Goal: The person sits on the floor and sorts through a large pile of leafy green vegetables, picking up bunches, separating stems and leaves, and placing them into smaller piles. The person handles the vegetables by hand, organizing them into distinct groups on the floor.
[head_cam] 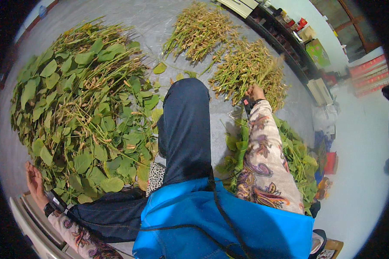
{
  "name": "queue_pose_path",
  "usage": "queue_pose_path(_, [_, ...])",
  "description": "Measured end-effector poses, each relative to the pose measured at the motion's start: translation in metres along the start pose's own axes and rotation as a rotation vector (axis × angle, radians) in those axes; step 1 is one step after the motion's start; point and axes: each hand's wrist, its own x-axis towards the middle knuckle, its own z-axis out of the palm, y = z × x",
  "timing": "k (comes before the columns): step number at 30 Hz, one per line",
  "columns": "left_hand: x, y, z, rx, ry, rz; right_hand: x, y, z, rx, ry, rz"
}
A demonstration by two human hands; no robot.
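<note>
A large heap of leafy soybean plants (84, 126), with green leaves and pods on the stems, covers the floor on the left. At the heap's lower left edge is my left hand (35, 181), palm turned up, with nothing visible in it. My right hand (255, 93), stretched forward, is closed on a stripped bean stalk (272, 68) that looks blurred. Below that stalk lies a pile of leafless, pod-covered stalks (246, 68). Farther off is a second pile of such stalks (199, 32). Stripped leaves (296, 155) are heaped beside my right forearm.
My bent knee (186, 106) rises between the heaps. Along the right wall runs a low dark shelf unit (275, 35) with boxes on it, including a green box (317, 52). A red container (330, 163) stands at the right. Pale furniture (35, 220) borders the lower left.
</note>
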Motion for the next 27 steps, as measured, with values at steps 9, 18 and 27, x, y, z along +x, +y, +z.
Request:
queue_pose_path(9, [-0.033, -0.072, 0.13, 1.27, 0.185, 0.412, 0.025, 0.013, 0.047, -0.45, -0.358, -0.147])
queue_pose_path(18, [0.01, -0.086, 0.126, 0.089, 0.236, 0.084, -0.199, -0.047, 0.342, -0.872, -1.248, -0.387])
queue_pose_path(27, [0.003, -0.097, 0.13, 0.124, 0.29, 0.157, -0.29, 0.265, 0.39, -1.768, -1.83, -0.296])
